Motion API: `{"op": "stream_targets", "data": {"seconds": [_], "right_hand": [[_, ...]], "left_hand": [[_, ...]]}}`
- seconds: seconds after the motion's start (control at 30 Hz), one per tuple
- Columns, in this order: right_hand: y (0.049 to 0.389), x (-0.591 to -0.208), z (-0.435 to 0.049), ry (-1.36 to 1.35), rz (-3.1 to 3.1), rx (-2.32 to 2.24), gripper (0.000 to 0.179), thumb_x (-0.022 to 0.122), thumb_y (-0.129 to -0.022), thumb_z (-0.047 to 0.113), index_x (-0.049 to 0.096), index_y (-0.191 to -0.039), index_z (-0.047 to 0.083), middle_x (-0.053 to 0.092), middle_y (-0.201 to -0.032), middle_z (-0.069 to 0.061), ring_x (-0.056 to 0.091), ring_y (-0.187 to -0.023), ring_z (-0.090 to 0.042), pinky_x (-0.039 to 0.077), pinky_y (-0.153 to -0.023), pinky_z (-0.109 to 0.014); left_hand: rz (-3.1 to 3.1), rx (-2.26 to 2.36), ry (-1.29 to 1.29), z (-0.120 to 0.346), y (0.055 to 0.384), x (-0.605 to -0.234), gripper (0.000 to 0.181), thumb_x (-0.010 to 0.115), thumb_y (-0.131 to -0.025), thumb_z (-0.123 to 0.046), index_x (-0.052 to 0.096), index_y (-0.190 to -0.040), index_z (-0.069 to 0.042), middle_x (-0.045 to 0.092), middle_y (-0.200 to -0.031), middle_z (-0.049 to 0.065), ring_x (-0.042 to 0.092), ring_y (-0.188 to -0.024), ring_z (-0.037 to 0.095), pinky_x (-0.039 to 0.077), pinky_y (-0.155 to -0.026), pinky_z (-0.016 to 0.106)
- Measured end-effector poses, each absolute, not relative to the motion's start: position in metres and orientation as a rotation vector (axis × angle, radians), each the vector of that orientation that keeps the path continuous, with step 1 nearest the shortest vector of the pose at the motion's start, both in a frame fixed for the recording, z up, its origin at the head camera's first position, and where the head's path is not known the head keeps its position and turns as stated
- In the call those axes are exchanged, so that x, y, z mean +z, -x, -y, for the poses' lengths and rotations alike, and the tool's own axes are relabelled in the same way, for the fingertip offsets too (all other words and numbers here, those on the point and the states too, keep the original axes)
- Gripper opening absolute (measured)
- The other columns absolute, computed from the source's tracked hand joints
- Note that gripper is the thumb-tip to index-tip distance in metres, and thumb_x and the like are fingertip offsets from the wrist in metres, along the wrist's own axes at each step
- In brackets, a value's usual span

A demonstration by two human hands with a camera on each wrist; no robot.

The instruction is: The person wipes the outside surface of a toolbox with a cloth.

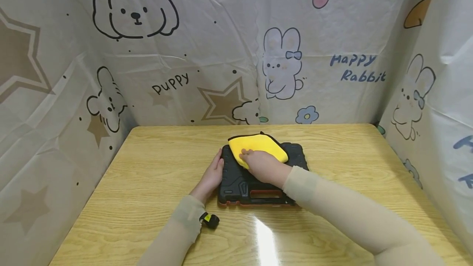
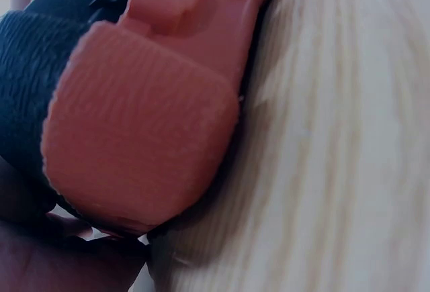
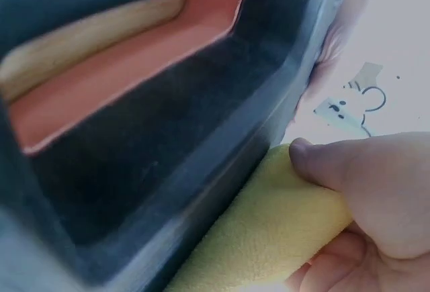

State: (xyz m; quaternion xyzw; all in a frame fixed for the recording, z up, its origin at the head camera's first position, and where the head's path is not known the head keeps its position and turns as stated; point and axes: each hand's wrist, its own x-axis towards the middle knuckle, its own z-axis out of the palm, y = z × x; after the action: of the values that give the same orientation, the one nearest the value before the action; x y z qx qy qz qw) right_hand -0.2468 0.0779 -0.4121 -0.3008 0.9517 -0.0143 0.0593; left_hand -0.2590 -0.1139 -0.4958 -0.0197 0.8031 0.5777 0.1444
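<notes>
A black plastic case (image 1: 230, 177) with an orange-red underside (image 2: 141, 124) lies flat on the wooden table, its handle opening on the near side. My left hand (image 1: 213, 175) rests against the case's left side, fingers fairly straight along the edge; the left wrist view shows only part of that hand low in the corner. On top of the case is a folded yellow cloth (image 1: 264, 145) with dark edging. My right hand (image 1: 266, 167) holds the cloth against the lid, the thumb over it and fingers curled behind it in the right wrist view (image 3: 376, 205).
The light wooden table (image 1: 159, 159) extends around the case on every side. Patterned white curtains (image 1: 221, 52) hang behind and at both sides of it. A small black and yellow strap device (image 1: 210, 219) sits at the left wrist.
</notes>
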Motion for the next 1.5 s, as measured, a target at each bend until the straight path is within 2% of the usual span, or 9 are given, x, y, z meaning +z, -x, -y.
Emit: {"op": "stream_targets", "data": {"seconds": [0.27, 0.47, 0.67, 0.83, 1.1, 1.17, 1.33, 1.43, 1.5], "right_hand": [[0.222, -0.408, -0.078, 0.957, -2.850, 0.112, 0.048, 0.068, -0.101, 0.016, 0.057, -0.147, 0.006, 0.057, -0.152, -0.011, 0.056, -0.139, -0.026, 0.050, -0.110, -0.036], [0.204, -0.407, -0.081, 1.033, -2.826, 0.161, 0.057, 0.074, -0.096, 0.020, 0.056, -0.148, 0.005, 0.055, -0.153, -0.011, 0.056, -0.139, -0.027, 0.052, -0.108, -0.035], [0.190, -0.408, -0.084, 1.114, -2.812, 0.155, 0.056, 0.071, -0.099, 0.023, 0.054, -0.148, 0.003, 0.054, -0.153, -0.013, 0.056, -0.139, -0.028, 0.053, -0.107, -0.035], [0.180, -0.408, -0.086, 1.160, -2.808, 0.241, 0.057, 0.071, -0.099, 0.024, 0.053, -0.149, 0.005, 0.054, -0.154, -0.012, 0.057, -0.138, -0.026, 0.055, -0.104, -0.030], [0.163, -0.405, -0.093, 1.301, -2.772, 0.386, 0.054, 0.069, -0.099, 0.011, 0.053, -0.150, 0.007, 0.053, -0.155, -0.009, 0.058, -0.137, -0.023, 0.058, -0.088, -0.020], [0.161, -0.404, -0.095, 1.310, -2.754, 0.363, 0.054, 0.066, -0.098, 0.005, 0.053, -0.151, 0.007, 0.052, -0.156, -0.009, 0.057, -0.138, -0.023, 0.057, -0.080, -0.017], [0.163, -0.402, -0.100, 1.238, -2.736, 0.097, 0.056, 0.062, -0.097, -0.005, 0.053, -0.150, 0.007, 0.051, -0.157, -0.008, 0.056, -0.139, -0.024, 0.047, -0.058, -0.014], [0.167, -0.403, -0.101, 1.183, -2.724, -0.071, 0.056, 0.060, -0.096, -0.010, 0.054, -0.149, 0.006, 0.052, -0.156, -0.009, 0.055, -0.140, -0.025, 0.039, -0.051, -0.016], [0.171, -0.403, -0.102, 1.148, -2.715, -0.148, 0.056, 0.060, -0.095, -0.011, 0.055, -0.149, 0.006, 0.052, -0.156, -0.009, 0.055, -0.140, -0.026, 0.039, -0.050, -0.017]], "left_hand": [[-2.325, 1.660, 0.040, 0.114, 0.257, -0.494, 0.056, 0.024, -0.114, -0.031, 0.010, -0.168, -0.020, 0.010, -0.175, 0.006, 0.008, -0.161, 0.031, 0.009, -0.130, 0.054], [-2.345, 1.656, 0.030, 0.114, 0.258, -0.495, 0.056, 0.025, -0.114, -0.029, 0.011, -0.168, -0.017, 0.013, -0.174, 0.012, 0.010, -0.160, 0.034, 0.011, -0.129, 0.055], [-2.344, 1.644, 0.044, 0.114, 0.258, -0.496, 0.056, 0.025, -0.114, -0.031, 0.011, -0.168, -0.019, 0.013, -0.174, 0.011, 0.010, -0.160, 0.034, 0.010, -0.129, 0.056], [-2.352, 1.640, 0.047, 0.114, 0.258, -0.496, 0.057, 0.026, -0.114, -0.032, 0.011, -0.168, -0.020, 0.013, -0.174, 0.011, 0.010, -0.160, 0.035, 0.010, -0.129, 0.056], [-2.364, 1.621, 0.032, 0.115, 0.259, -0.498, 0.057, 0.026, -0.114, -0.033, 0.011, -0.168, -0.020, 0.012, -0.174, 0.010, 0.009, -0.161, 0.034, 0.010, -0.129, 0.055], [-2.371, 1.614, 0.024, 0.115, 0.259, -0.498, 0.057, 0.026, -0.114, -0.033, 0.011, -0.168, -0.020, 0.012, -0.174, 0.010, 0.009, -0.161, 0.033, 0.010, -0.129, 0.055], [-2.390, 1.591, 0.008, 0.116, 0.259, -0.499, 0.057, 0.027, -0.115, -0.033, 0.011, -0.168, -0.019, 0.012, -0.174, 0.010, 0.010, -0.161, 0.033, 0.011, -0.129, 0.054], [-2.402, 1.574, 0.010, 0.116, 0.260, -0.499, 0.057, 0.027, -0.115, -0.033, 0.011, -0.168, -0.020, 0.012, -0.174, 0.010, 0.010, -0.160, 0.034, 0.012, -0.129, 0.055], [-2.414, 1.563, 0.010, 0.115, 0.260, -0.498, 0.057, 0.027, -0.115, -0.033, 0.011, -0.168, -0.019, 0.013, -0.174, 0.010, 0.011, -0.160, 0.034, 0.012, -0.129, 0.055]]}}
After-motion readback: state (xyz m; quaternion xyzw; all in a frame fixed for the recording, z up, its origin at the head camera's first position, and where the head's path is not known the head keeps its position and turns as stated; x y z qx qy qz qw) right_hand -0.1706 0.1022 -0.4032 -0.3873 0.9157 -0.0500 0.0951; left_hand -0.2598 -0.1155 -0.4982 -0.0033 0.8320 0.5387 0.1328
